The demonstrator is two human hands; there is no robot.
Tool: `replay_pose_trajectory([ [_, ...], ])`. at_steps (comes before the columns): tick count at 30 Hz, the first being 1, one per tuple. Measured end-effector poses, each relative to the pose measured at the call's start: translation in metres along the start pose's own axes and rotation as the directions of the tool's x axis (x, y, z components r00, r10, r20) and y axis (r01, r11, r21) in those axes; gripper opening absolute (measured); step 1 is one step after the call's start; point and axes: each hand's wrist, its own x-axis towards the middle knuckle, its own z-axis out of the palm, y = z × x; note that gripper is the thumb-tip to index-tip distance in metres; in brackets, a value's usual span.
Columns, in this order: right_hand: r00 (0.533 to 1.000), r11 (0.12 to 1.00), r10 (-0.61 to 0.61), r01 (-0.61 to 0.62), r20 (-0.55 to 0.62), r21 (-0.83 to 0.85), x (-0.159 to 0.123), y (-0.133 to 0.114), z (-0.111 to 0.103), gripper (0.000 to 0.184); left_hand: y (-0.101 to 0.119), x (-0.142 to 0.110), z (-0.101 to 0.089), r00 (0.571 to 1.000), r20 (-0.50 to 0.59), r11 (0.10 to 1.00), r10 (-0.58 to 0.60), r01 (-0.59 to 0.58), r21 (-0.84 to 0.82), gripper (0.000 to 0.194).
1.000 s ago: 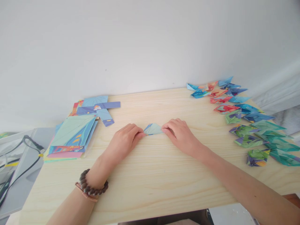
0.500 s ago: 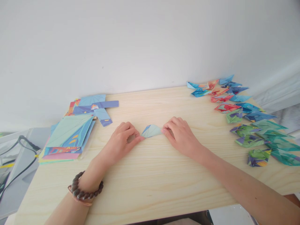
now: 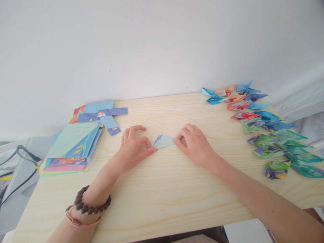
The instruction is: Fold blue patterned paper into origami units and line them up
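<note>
A small folded paper piece (image 3: 163, 141), pale teal with a blue corner, lies flat on the wooden table (image 3: 162, 195) between my hands. My left hand (image 3: 133, 146) wears a bead bracelet. Its thumb and curled index finger form a ring, and the thumb tip touches the paper's left point while the other fingers are raised. My right hand (image 3: 194, 143) is closed, fingertips pinching the paper's right corner against the table.
A stack of coloured paper sheets (image 3: 73, 145) lies at the table's left edge. Several folded paper pieces (image 3: 268, 131) are spread along the right side. Black cables (image 3: 15, 168) lie on a grey surface left of the table. A white wall stands behind.
My left hand's fingers have lifted off the paper, leaving only the thumb and index finger at its left point. The paper's left end has dropped slightly towards me. My right hand has barely moved.
</note>
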Motion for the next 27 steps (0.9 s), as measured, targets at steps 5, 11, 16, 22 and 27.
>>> replay_pose_trajectory([
  [5,1.000,0.995,0.010,-0.011,0.007,0.097,0.002,0.007,0.000,0.012,0.001,0.001,-0.001,0.995,-0.016,0.995,-0.096,0.095,-0.031,0.030],
  [11,1.000,0.973,-0.007,0.002,0.022,0.230,0.003,0.012,0.001,0.013,0.005,0.003,-0.002,0.997,-0.009,0.997,0.071,-0.071,-0.005,0.025],
  [16,1.000,0.975,-0.020,0.020,-0.001,0.223,0.002,0.011,0.001,0.012,0.000,0.002,0.000,0.980,0.031,0.980,0.198,-0.198,0.014,0.026],
  [22,0.999,0.981,-0.032,0.031,0.002,0.190,0.001,0.010,0.001,0.008,-0.003,0.003,-0.001,0.957,0.064,0.955,0.283,-0.287,0.071,0.039],
  [27,1.000,0.984,-0.018,0.014,0.019,0.180,0.001,0.010,0.000,0.009,-0.003,0.005,-0.001,0.954,0.088,0.953,0.285,-0.292,0.078,0.038],
])
